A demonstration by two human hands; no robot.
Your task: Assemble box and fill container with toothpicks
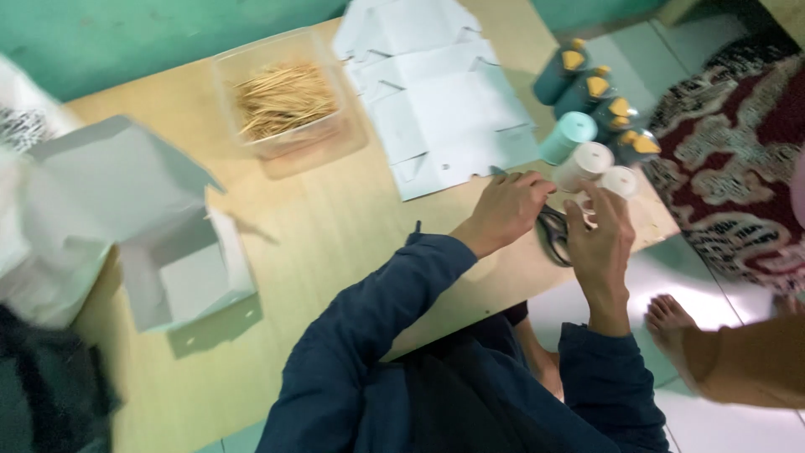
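My left hand (507, 210) rests with curled fingers at the near edge of the flat white box sheets (436, 92). Black scissors (554, 236) lie between my two hands, touching the left hand; whether it grips them is unclear. My right hand (602, 239) reaches up with its fingers around a small white roll (622, 179). A second white roll (587, 161) and a teal roll (568, 136) stand just beyond. Both arms wear dark blue sleeves.
A clear tub of thin wooden sticks (285, 101) sits at the far side of the wooden table (335, 226). A folded white box (168, 243) stands at the left. Several teal bottles with yellow caps (591, 84) line the right edge. Another person's bare foot (671, 323) is on the floor.
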